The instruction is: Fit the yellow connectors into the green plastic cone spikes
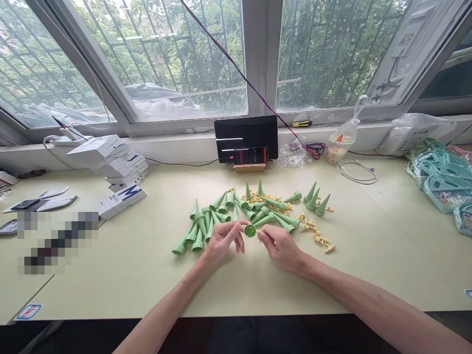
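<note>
My left hand (225, 239) is closed on a green plastic watering spike (250, 231), its round open end turned towards me. At the right side of that spike, my right hand (278, 246) pinches a small yellow plastic valve piece (258, 236), mostly hidden by the fingers. Just beyond my hands lies a heap of similar green spikes (201, 223), most on their sides. A pile of small yellow valve pieces (254, 197) lies behind the heap, and more yellow valve pieces (311, 226) trail off to the right. Several green spikes with yellow pieces (313, 200) stand upright at the right.
A phone (254, 156) leans against a dark tablet (245, 135) at the back. White boxes (118, 162) are stacked at the left. A bagged cup (337, 145) and a coiled white cable (357, 172) sit back right. Bagged teal plastic items (448, 172) lie far right.
</note>
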Tool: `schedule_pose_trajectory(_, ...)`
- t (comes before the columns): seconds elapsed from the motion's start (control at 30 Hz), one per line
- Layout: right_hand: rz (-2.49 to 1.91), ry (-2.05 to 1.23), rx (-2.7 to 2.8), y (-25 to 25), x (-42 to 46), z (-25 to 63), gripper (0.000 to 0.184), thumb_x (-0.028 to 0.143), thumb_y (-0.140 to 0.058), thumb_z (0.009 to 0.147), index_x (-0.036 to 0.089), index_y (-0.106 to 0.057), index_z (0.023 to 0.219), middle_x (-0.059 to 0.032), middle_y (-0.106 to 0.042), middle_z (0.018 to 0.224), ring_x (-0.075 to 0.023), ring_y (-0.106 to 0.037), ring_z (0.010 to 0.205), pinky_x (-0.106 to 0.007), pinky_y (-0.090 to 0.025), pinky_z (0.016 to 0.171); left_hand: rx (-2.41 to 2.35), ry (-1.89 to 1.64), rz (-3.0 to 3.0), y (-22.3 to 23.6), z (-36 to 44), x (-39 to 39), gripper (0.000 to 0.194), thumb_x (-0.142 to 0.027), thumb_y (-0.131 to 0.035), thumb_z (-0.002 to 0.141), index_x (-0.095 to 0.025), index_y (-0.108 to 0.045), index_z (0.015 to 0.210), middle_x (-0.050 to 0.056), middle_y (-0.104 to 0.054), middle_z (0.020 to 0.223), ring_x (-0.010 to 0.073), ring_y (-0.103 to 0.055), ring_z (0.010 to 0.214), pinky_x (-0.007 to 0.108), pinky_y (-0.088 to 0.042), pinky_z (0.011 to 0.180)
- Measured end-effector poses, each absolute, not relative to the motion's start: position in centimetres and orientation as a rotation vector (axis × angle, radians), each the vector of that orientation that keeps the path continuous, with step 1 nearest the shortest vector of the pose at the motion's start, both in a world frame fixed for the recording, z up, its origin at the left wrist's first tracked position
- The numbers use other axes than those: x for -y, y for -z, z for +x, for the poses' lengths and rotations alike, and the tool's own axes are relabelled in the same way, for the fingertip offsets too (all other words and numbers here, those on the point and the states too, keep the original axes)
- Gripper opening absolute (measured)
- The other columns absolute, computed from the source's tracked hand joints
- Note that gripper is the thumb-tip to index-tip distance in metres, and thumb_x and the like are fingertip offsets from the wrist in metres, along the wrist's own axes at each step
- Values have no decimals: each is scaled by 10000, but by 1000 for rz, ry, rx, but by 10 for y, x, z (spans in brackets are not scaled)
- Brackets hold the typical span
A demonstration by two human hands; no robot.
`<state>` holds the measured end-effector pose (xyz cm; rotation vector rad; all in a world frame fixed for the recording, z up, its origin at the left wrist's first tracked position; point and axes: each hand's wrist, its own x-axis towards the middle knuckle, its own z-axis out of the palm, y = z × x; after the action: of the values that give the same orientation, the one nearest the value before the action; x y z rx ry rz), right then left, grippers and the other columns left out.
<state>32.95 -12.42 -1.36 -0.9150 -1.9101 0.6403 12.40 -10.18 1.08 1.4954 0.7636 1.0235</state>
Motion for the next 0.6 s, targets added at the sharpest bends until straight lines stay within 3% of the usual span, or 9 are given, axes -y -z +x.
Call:
schedule_pose_trajectory(0.4, -935, -672, 1930, 15, 124, 330, 329, 297, -380, 1045, 207, -452, 737, 10, -493, 651, -136, -432, 575, -277, -353, 577, -833, -985, 1474, -20, 129, 104, 319, -419, -688, 879, -107, -748, 903, 22, -657, 497, 140, -619, 420, 230, -495, 461)
schedule_pose_trajectory(0.6, -941, -678, 1909, 14, 123, 330, 317, 284, -396, 1039, 203, -468, 741, 9, -507, 652, -136, -439, 578, -276, -359, 576, -832, -940, 1480, -19, 126, 104, 307, -402, -686, 884, -114, -724, 980, 2, -635, 520, 154, -648, 451, 235, -506, 468)
